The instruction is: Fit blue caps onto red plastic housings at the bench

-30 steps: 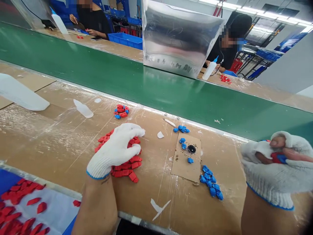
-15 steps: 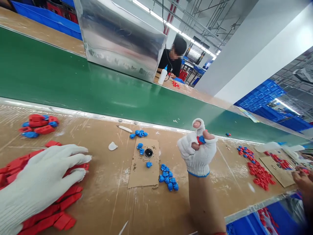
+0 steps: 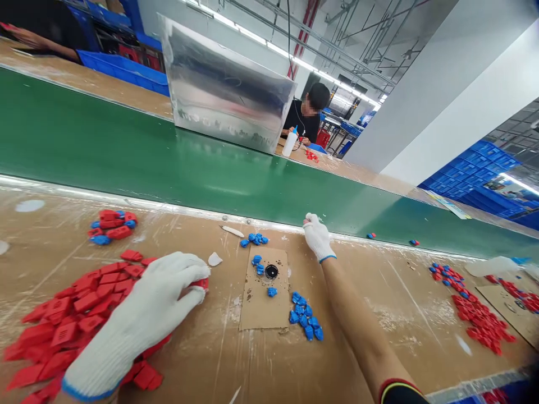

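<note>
- Overhead, your room shows white beams, strip lights and a broad white wall [image 3: 455, 84] on the right, with stacked blue bins [image 3: 471, 174] behind it.
- Your green conveyor belt [image 3: 168, 163] runs across the whole view, and a shiny metal box [image 3: 227, 106] stands at its far side.
- Your surface [image 3: 379, 314] is brown cardboard under scuffed clear tape, dusted with white powder.
- Across the belt a person in black sits by a white squeeze bottle [image 3: 289, 143] with a blue tip; what is in it cannot be told.
- Your left hand [image 3: 143, 320], in a white knit glove, lies flat with its fingers curled onto the big pile of red plastic parts [image 3: 71, 320], pressing on them.
- Your right hand [image 3: 318, 238], also gloved, reaches to the belt's edge with its fingers drawn together; you cannot tell what, if anything, it pinches.
- Between your arms lies a cardboard pad [image 3: 265, 303] carrying a small black ring [image 3: 272, 272].
- Just right of the pad sits a cluster of blue caps [image 3: 305, 320].
- Further left, a small heap of red and blue pieces [image 3: 112, 225] rests apart.
</note>
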A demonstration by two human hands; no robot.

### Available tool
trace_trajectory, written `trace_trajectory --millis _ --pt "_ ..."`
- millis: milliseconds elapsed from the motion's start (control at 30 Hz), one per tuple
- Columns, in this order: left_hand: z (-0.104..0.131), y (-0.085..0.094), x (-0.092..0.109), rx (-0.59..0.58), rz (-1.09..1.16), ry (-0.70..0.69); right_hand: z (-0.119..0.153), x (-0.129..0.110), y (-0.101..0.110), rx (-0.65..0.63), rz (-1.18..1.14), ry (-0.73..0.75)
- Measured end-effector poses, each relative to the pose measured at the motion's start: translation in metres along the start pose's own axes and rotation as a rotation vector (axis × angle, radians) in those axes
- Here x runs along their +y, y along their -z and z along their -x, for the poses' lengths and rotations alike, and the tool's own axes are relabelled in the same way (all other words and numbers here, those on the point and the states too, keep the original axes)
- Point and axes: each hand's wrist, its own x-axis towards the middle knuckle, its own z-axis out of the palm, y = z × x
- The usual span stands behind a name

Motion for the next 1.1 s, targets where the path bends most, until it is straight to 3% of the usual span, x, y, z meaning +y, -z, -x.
trace_trajectory --millis 133,267,367,433,567,700,800,933,1033,1100 --pt "-0.001 0.001 0.004 -0.014 0.0 0.034 -0.027 0.022 -0.007 -0.084 0.171 0.023" --pt "-0.001 0.002 0.006 0.001 0.0 0.013 -0.008 0.045 0.012 -0.018 0.286 0.019" --pt "-0.002 0.0 0.012 0.062 0.019 -0.017 0.04 0.065 0.041 0.116 0.331 -0.045" --pt "-0.003 -0.003 0.02 0.111 0.038 -0.031 0.084 0.073 0.062 0.114 0.326 -0.085" --pt "-0.004 -0.015 0.037 0.101 0.117 -0.032 0.173 0.062 0.092 -0.159 0.263 -0.092" --pt "-0.003 -0.033 0.048 0.085 0.234 0.065 0.22 0.028 0.093 -0.444 0.285 0.077" --pt "-0.001 -0.044 0.05 0.083 0.35 0.195 0.229 0.018 0.087 -0.473 0.372 0.124" --pt "0.0 -0.049 0.051 0.082 0.515 0.324 0.231 0.03 0.09 -0.429 0.37 0.034" --pt "-0.001 -0.049 0.053 0.134 0.625 0.38 0.22 0.032 0.097 -0.331 0.267 0.074" --pt "-0.004 -0.049 0.056 0.228 0.744 0.435 0.202 0.018 0.096 -0.267 0.231 0.177"
